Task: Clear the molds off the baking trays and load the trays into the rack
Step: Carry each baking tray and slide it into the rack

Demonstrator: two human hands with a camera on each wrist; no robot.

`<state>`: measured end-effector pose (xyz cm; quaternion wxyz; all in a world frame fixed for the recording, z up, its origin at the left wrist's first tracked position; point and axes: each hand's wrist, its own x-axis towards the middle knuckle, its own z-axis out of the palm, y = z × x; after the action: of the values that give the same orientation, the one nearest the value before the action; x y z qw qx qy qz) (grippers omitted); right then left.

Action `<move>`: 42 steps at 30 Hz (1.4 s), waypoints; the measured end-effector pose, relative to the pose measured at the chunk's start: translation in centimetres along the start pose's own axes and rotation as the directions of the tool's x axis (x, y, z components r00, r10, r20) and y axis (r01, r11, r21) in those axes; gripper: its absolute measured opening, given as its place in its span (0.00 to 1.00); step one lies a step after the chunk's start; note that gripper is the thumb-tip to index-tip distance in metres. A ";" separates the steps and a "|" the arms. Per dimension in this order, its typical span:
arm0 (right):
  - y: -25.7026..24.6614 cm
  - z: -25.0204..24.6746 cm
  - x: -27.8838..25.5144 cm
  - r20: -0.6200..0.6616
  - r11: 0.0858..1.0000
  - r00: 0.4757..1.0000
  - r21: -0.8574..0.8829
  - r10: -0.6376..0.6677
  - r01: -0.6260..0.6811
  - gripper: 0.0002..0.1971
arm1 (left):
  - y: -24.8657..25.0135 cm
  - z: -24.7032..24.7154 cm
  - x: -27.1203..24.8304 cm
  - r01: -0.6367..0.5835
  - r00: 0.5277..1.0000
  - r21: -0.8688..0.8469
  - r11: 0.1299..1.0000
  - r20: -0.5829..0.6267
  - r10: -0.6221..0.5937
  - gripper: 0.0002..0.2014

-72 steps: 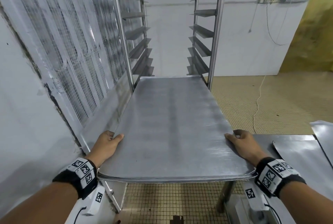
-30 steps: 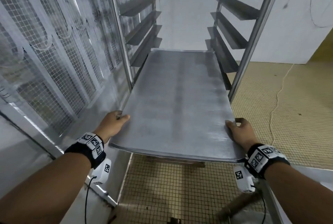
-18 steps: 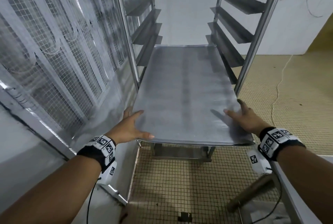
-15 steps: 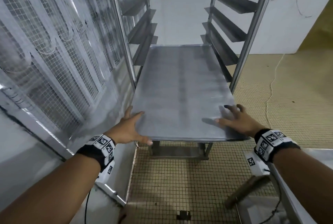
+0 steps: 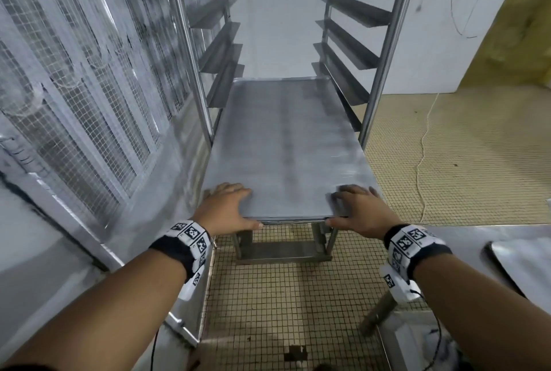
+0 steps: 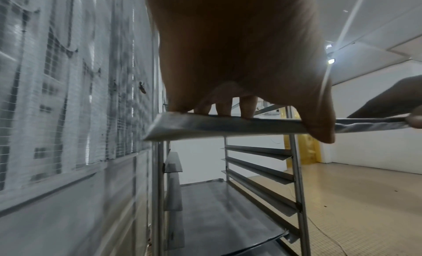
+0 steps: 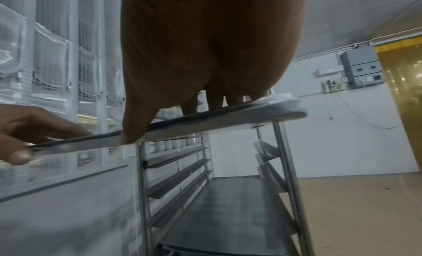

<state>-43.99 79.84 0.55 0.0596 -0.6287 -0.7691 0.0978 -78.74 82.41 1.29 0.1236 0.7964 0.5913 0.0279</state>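
Note:
A bare grey baking tray (image 5: 286, 144) lies level on the rails of the steel rack (image 5: 387, 42), its near end sticking out toward me. My left hand (image 5: 235, 206) lies flat on the near left corner, fingers on top and thumb against the front edge. My right hand (image 5: 357, 209) rests the same way on the near right corner. The left wrist view shows the left hand (image 6: 239, 52) above the tray edge (image 6: 228, 128). The right wrist view shows the right hand (image 7: 205, 43) over the tray (image 7: 205, 126). No molds are in view.
Empty angled rails (image 5: 351, 9) climb both sides of the rack above the tray. Another tray (image 6: 223, 214) sits low in the rack. A mesh panel wall (image 5: 89, 87) stands close on the left. A steel table (image 5: 477, 236) with a tray (image 5: 521, 266) is at right. A cable (image 5: 423, 147) trails over the tiled floor.
The tray has slid deeper into the rack. Both hands have let go of its side edges and now lie flat on its near corners.

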 end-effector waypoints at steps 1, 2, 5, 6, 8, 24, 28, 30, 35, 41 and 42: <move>-0.9 0.3 0.2 -0.007 1.000 1.000 0.001 -0.028 0.028 0.42 | 0.8 0.0 0.1 -0.024 1.000 0.009 1.000 -0.001 0.024 0.51; -1.6 0.6 0.4 -0.012 0.998 0.998 0.010 -0.055 0.055 0.41 | 1.6 0.0 0.2 -0.047 0.999 0.017 0.999 -0.001 0.047 0.50; -3.4 1.4 1.3 -0.023 0.993 0.993 0.043 -0.112 0.113 0.41 | 3.5 0.0 0.7 -0.098 0.995 0.041 0.994 0.013 0.098 0.48; -3.7 1.7 1.6 -0.028 0.991 0.991 0.037 -0.129 0.130 0.41 | 4.0 -0.1 0.9 -0.112 0.994 0.052 0.992 0.018 0.111 0.47; -3.8 2.1 2.5 -0.035 0.988 0.988 0.018 -0.150 0.151 0.40 | 4.4 -0.4 1.5 -0.131 0.991 0.069 0.989 0.016 0.130 0.46; -1.5 2.4 15.0 -0.159 0.997 0.986 0.061 -0.043 0.053 0.29 | 1.6 -0.3 14.2 -0.039 0.994 -0.075 0.996 -0.109 0.031 0.33; -0.7 2.5 18.2 -0.181 0.995 0.983 0.092 -0.015 0.032 0.29 | 0.3 -0.3 17.9 -0.025 0.997 -0.137 0.990 -0.082 0.014 0.36; -0.1 2.4 19.7 -0.183 0.995 0.983 0.095 -0.016 0.034 0.29 | -0.2 -0.6 19.5 -0.030 0.998 -0.144 0.989 -0.067 0.020 0.37; 1.3 2.0 23.1 -0.184 0.994 0.983 0.106 -0.022 0.042 0.29 | -0.8 -0.8 23.1 -0.051 0.995 -0.136 0.989 -0.089 0.039 0.35; 2.8 1.5 26.7 -0.166 0.994 0.984 0.081 -0.058 0.072 0.26 | -1.1 -1.3 26.7 -0.049 0.993 -0.164 0.985 -0.113 0.030 0.34; 2.9 1.5 27.2 -0.171 0.994 0.984 0.085 -0.056 0.072 0.26 | -1.3 -1.4 27.1 -0.046 0.993 -0.171 0.984 -0.115 0.026 0.34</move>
<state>-47.04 106.94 -2.43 0.1558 -0.6063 -0.7760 0.0772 -72.09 108.74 -0.45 0.1586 0.7904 0.5781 0.1263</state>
